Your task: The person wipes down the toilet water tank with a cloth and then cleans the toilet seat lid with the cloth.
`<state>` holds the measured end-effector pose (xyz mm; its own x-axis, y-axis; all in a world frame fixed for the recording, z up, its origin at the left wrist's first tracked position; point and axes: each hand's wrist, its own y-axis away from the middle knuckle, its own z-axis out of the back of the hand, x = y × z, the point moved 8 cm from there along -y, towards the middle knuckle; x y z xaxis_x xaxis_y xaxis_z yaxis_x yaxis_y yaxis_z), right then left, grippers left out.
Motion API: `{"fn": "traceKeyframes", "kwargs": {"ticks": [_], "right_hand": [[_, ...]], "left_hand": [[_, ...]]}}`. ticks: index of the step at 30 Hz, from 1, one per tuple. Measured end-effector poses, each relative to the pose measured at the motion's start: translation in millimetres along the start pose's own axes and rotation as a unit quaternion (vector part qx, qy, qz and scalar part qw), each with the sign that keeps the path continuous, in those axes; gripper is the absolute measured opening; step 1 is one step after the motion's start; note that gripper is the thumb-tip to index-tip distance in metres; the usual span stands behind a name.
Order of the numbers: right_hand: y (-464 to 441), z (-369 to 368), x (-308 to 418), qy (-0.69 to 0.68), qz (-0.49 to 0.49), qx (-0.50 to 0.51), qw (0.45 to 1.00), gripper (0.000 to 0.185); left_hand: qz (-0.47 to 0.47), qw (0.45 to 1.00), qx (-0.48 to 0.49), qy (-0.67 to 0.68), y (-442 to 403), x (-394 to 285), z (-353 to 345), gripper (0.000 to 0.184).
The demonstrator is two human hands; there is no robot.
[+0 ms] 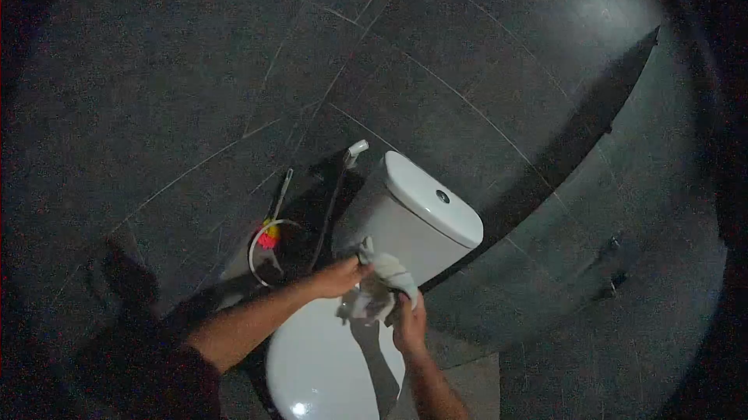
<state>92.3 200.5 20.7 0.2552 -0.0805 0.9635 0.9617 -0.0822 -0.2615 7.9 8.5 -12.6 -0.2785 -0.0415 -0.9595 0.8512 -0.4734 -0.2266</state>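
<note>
Over the back of a white toilet, a crumpled pale cloth [393, 273] with grey-brown patches hangs between my two hands. My left hand [339, 278] grips its left edge, fingers closed. On the opposite side my right hand [411, 322] is closed on the lower right edge. Beneath them lies the shut toilet lid [315, 361], white and glossy, with a dark shadow across it. Just behind the cloth rises the toilet tank [425, 206], with a round flush button [442, 196] on top. Some fingertips are hidden by the cloth.
Left of the toilet, a white-rimmed bucket [252, 260] stands near a pink and yellow brush head [268, 237]. A white bidet sprayer [357, 149] is on the dark tiled wall [436, 85]. A glass panel [576, 225] runs along the right.
</note>
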Motion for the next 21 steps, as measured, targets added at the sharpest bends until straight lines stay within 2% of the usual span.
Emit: {"fn": "traceKeyframes", "kwargs": {"ticks": [1, 2, 3, 4, 5, 6, 7, 8, 9, 11, 12, 13, 15, 16, 17, 19, 20, 21], "right_hand": [[-3.4, 7.4, 3.4, -0.052, 0.011, -0.003, 0.999, 0.031], [-9.2, -6.6, 30.5, -0.106, 0.035, 0.052, 0.992, 0.031], [-11.5, 5.2, 41.4, -0.060, 0.038, 0.000, 0.997, 0.034], [-13.1, 17.0, 52.3, -0.013, 0.037, -0.053, 0.998, 0.038], [-19.3, 42.9, 52.2, 0.057, 0.061, -0.127, 0.988, 0.040], [-29.5, 61.5, 47.3, 0.057, 0.060, -0.127, 0.988, 0.040], [-38.1, 83.8, 52.1, 0.095, 0.110, -0.150, 0.978, 0.047], [-41.4, 100.8, 61.1, 0.133, 0.158, -0.174, 0.963, 0.055], [-42.3, 106.7, 74.6, 0.132, 0.157, -0.174, 0.963, 0.055], [-42.5, 111.0, 92.3, 0.003, 0.039, -0.151, 0.988, 0.056], [-28.9, 81.6, 121.6, -0.040, 0.035, -0.178, 0.983, 0.057], [-31.7, 89.8, 114.0, -0.040, 0.034, -0.181, 0.982, 0.057], [-39.5, 93.2, 93.3, -0.070, -0.045, -0.148, 0.985, 0.052], [-33.6, 100.9, 86.7, -0.058, -0.064, -0.194, 0.977, 0.050], [-36.9, 110.1, 83.4, -0.055, -0.065, -0.192, 0.978, 0.050], [-44.0, 129.7, 76.4, -0.142, 0.006, -0.135, 0.981, 0.050], [-28.5, 99.0, 111.9, -0.157, 0.008, -0.114, 0.981, 0.051], [-29.1, 90.8, 116.1, -0.156, 0.003, -0.116, 0.981, 0.051]], "left_hand": [[-0.050, 0.997, 0.054, -0.005, 1.2, 18.2, -14.6, 0.085], [0.012, 0.996, 0.035, -0.080, -7.9, 67.2, -24.2, 0.086], [0.014, 0.996, 0.034, -0.079, 3.2, 52.8, -22.3, 0.086], [-0.022, 0.995, 0.056, -0.073, 20.0, 33.5, -28.0, 0.087], [-0.089, 0.988, 0.051, -0.115, 31.8, 9.3, -31.6, 0.089], [-0.154, 0.975, 0.040, -0.157, 44.8, -14.7, -34.9, 0.096], [-0.154, 0.974, 0.040, -0.159, 47.7, -18.9, -37.4, 0.096], [-0.135, 0.985, 0.057, -0.086, 50.1, -18.8, -40.4, 0.096], [-0.114, 0.991, 0.073, -0.013, 52.9, -18.9, -44.4, 0.096], [-0.113, 0.991, 0.053, 0.041, 51.9, -16.8, -47.7, 0.091], [-0.098, 0.990, 0.030, 0.094, 43.9, -4.0, -46.2, 0.091], [-0.084, 0.986, 0.008, 0.146, 39.0, 5.5, -44.1, 0.091], [-0.060, 0.987, -0.003, 0.150, 46.5, 13.0, -43.7, 0.091], [-0.039, 0.988, -0.018, 0.150, 48.1, 18.1, -40.3, 0.091], [-0.039, 0.987, -0.020, 0.153, 45.6, 25.0, -41.8, 0.091], [-0.065, 0.986, -0.009, 0.150, 41.8, 39.7, -47.9, 0.093], [-0.048, 0.990, 0.016, 0.129, 47.6, 23.8, -44.8, 0.087], [-0.043, 0.990, 0.017, 0.131, 48.6, 29.5, -46.1, 0.087]]}}
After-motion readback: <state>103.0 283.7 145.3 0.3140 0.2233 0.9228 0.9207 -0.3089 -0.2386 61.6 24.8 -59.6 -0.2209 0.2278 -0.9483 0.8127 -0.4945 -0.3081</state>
